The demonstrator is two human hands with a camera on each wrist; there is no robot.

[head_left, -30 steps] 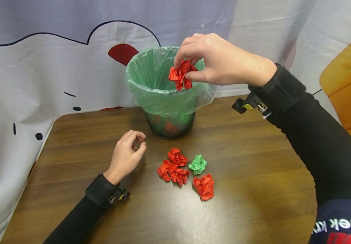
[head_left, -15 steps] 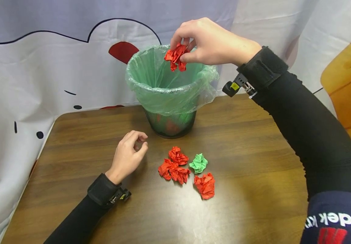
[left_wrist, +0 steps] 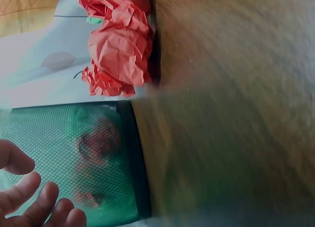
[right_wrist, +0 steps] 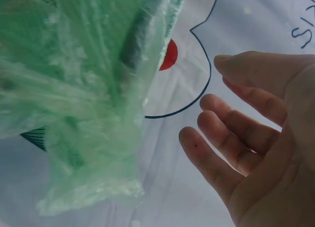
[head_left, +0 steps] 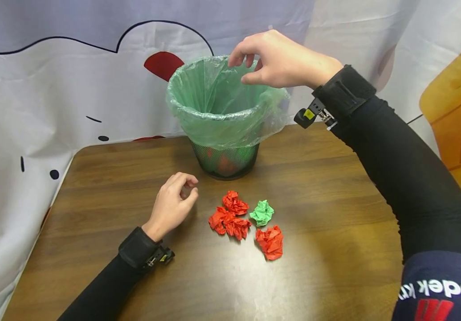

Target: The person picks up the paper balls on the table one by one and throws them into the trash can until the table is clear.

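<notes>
My right hand point(head_left: 280, 62) hovers over the far right rim of a mesh wastebasket point(head_left: 226, 161), fingers parted and nothing between them. A green plastic bag point(head_left: 222, 129) lines the wastebasket and folds down over its rim; in the right wrist view its loose edge point(right_wrist: 93, 182) hangs beside the fingers. Red and green shapes show through the mesh. On the wooden table, my left hand point(head_left: 170, 206) stays with loosely curved, bare fingers, left of several crumpled red paper balls point(head_left: 236, 226). One crumpled green paper ball point(head_left: 262, 213) lies right of them, with another red paper ball point(head_left: 270, 242) nearer me.
Behind the wooden table point(head_left: 326, 249) hangs a printed white and lilac curtain point(head_left: 74, 89), close behind the wastebasket. The table's left edge runs along the curtain. Each wrist carries a strapped camera, the right one point(head_left: 305, 117) near the bag's loose edge.
My right hand rose over the wastebasket with a crumpled red paper ball and let go of it; the ball is out of sight now. The left hand has barely moved.
</notes>
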